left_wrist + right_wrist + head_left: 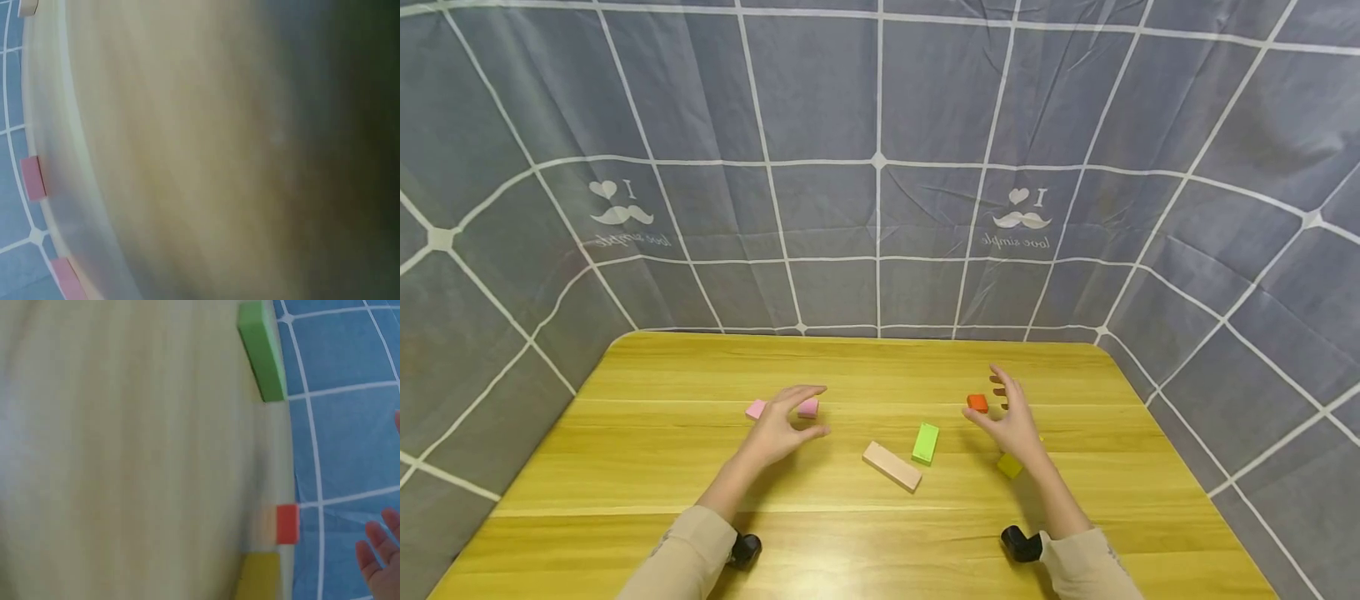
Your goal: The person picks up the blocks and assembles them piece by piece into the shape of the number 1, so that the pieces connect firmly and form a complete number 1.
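Note:
My left hand [777,429] hovers over the left part of the table, thumb and fingers spread apart with nothing between them. Two pink blocks [808,408] lie just beyond it, partly covered by the hand in the head view. On the right side my right hand [1013,423] is held with its fingers apart, holding nothing. Close to its thumb and fingers lies a small red block [977,403]. A yellow block [1010,465] sits under the right wrist, partly hidden. Between the hands lie a bright green block [926,443] and a long beige wooden block [892,467].
The wooden table [880,542] has a yellowish grain. A grey curtain [820,208] with white grid lines stands around its back and sides. Black wrist devices [1021,544] show at both sleeve cuffs.

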`<act>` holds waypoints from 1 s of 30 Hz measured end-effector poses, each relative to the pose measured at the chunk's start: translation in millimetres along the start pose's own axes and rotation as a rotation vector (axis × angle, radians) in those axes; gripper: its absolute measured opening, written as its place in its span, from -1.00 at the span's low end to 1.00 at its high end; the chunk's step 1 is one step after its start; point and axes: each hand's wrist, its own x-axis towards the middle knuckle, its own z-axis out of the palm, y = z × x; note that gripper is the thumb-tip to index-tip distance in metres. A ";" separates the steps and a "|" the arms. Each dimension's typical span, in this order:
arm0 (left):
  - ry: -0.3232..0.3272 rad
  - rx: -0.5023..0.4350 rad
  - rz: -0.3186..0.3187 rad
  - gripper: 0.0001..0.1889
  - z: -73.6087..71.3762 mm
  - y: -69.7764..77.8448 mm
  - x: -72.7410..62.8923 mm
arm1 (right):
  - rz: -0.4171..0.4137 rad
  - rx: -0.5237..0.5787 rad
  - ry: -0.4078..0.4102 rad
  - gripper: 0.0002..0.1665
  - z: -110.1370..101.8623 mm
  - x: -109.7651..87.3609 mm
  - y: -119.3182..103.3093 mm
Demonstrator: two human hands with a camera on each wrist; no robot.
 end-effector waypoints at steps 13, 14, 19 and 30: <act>-0.239 -0.231 0.009 -0.40 17.4 9.3 4.0 | 0.135 0.197 -0.157 -0.08 22.7 -20.7 -8.7; -0.260 -0.248 -0.003 -0.39 19.8 9.0 4.2 | 0.134 0.210 -0.168 -0.09 24.6 -21.5 -9.5; -0.328 -0.289 -0.012 -0.38 37.8 -7.0 4.7 | 0.130 0.220 -0.201 -0.11 39.4 -24.2 4.7; -0.376 -0.285 0.000 -0.43 53.4 -3.4 4.4 | 0.187 0.249 -0.293 -0.21 42.2 -33.2 -27.9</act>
